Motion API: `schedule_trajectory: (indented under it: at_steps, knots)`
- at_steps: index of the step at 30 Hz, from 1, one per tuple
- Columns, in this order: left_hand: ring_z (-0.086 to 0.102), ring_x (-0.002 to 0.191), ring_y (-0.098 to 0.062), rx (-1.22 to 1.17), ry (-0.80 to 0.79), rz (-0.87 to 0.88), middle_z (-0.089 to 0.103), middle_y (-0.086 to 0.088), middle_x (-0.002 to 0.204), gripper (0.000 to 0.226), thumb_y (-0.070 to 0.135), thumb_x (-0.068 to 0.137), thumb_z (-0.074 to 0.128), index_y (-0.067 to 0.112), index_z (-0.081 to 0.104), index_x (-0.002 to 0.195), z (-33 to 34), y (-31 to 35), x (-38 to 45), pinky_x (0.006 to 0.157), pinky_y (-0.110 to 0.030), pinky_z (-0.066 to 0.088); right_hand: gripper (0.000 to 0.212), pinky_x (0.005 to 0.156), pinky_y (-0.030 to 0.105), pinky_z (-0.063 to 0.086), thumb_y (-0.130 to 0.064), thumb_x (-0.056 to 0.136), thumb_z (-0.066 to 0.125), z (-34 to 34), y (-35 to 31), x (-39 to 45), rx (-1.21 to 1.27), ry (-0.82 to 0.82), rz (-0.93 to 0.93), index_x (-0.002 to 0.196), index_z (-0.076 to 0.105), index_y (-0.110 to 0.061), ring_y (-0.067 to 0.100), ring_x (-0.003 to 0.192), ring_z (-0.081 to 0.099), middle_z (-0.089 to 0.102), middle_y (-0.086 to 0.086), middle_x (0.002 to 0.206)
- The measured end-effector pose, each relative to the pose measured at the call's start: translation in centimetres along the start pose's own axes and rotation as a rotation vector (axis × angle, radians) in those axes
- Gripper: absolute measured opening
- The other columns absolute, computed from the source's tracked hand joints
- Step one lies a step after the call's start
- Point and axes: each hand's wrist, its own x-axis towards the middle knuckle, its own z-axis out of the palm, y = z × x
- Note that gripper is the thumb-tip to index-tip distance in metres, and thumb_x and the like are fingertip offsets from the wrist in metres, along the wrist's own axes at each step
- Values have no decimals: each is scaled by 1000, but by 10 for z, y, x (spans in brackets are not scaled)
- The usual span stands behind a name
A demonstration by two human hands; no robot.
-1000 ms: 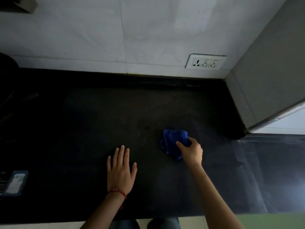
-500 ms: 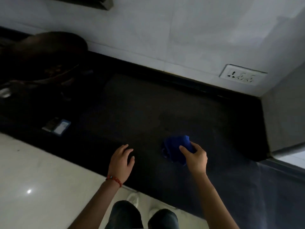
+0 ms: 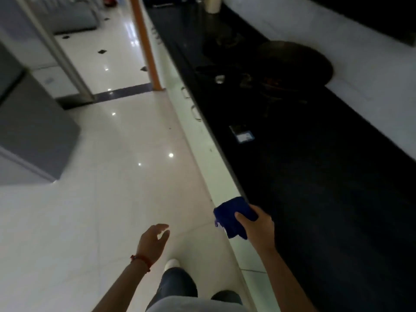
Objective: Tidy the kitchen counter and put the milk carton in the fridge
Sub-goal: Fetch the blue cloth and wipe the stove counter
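The cloth (image 3: 234, 218) is held in the right hand (image 3: 258, 228), just off the near edge of the tabletop (image 3: 326, 188), which runs ahead and to the right of that hand. Well ahead of it, a small flat packet (image 3: 242, 134) lies near the tabletop's edge; farther on, a wok (image 3: 295, 61) is set on the stove. The left hand (image 3: 153, 242) is held over the floor (image 3: 112, 188), to the left of the right hand. A fridge (image 3: 29, 122) stands far left.

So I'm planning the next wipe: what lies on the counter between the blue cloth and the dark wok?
In the head view, only a small dark packet with a pale label lies between the blue cloth and the wok; otherwise bare black counter.
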Motion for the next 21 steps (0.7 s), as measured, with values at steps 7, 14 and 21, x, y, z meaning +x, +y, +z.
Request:
schedule_trajectory:
  at_steps: [7,14,21]
  knots:
    - [56,111,-28,-85,97,-401,64,-12,120,25,14,90,47,5,64,106,-75,-118,0,93,-30,39,21,67,28,45,-11,79,65,116,-35,34,-212,-219,-6,99,64,-5,18,74,57,61,-1,75]
    - [55,113,-28,-101,66,-531,60,-14,123,29,15,92,43,4,60,113,-147,-170,45,96,-33,43,32,74,35,48,-15,79,67,207,-60,84,-414,-215,78,106,61,3,24,78,54,67,21,99]
    - [59,103,-32,-129,17,-438,67,-12,102,24,13,90,43,3,65,95,-215,-149,166,90,-36,43,36,72,33,46,-15,79,68,266,-108,143,-410,-182,104,108,60,5,25,79,53,66,24,103]
